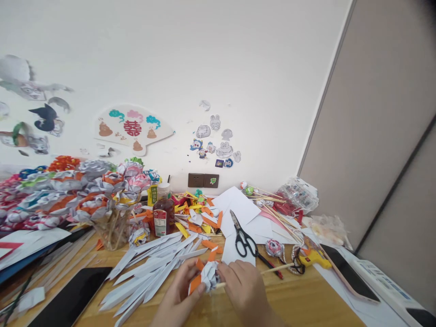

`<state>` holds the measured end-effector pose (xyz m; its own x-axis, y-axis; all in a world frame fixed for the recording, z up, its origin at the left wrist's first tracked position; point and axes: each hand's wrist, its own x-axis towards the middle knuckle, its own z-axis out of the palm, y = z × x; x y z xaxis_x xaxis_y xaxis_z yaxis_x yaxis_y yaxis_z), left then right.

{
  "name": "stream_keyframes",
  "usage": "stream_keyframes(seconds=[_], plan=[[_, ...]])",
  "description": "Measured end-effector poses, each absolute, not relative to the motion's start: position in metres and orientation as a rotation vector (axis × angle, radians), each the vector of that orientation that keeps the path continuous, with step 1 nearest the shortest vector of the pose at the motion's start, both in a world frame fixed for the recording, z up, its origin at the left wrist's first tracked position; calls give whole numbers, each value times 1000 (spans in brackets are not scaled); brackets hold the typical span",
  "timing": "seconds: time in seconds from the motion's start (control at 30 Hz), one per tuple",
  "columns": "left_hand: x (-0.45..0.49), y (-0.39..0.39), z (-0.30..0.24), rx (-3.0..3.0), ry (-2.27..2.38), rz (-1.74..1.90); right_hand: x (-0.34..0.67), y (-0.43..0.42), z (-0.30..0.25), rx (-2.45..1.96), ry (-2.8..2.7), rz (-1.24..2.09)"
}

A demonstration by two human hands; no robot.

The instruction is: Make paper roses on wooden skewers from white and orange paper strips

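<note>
Low in the middle of the view, my left hand (177, 295) and my right hand (243, 288) both pinch a small folded paper flower (206, 277), white with orange bits. The flower sits on the end of a thin wooden stick (275, 270) that runs off to the right under my right hand. Both hands have their fingers curled round the paper. Just left of my hands lies a fan of white folded paper strips (153, 268) on the wooden table (306, 304).
Black-handled scissors (243, 238) lie on white sheets behind my hands. A yellow glue gun (311, 260) and a phone (347, 272) are at the right. A brown bottle (164, 213), a glass of paper flowers (111, 227) and a dark tablet (73, 297) stand at the left.
</note>
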<state>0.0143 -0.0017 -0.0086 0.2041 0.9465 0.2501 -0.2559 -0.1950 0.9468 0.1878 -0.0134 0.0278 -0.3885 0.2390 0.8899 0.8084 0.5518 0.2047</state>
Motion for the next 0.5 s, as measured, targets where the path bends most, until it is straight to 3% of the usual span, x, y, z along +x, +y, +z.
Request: stream_keyframes(seconds=[0.5], plan=[[16, -2, -7, 1223, 791, 1307, 188, -15, 28, -828, -1897, -805]])
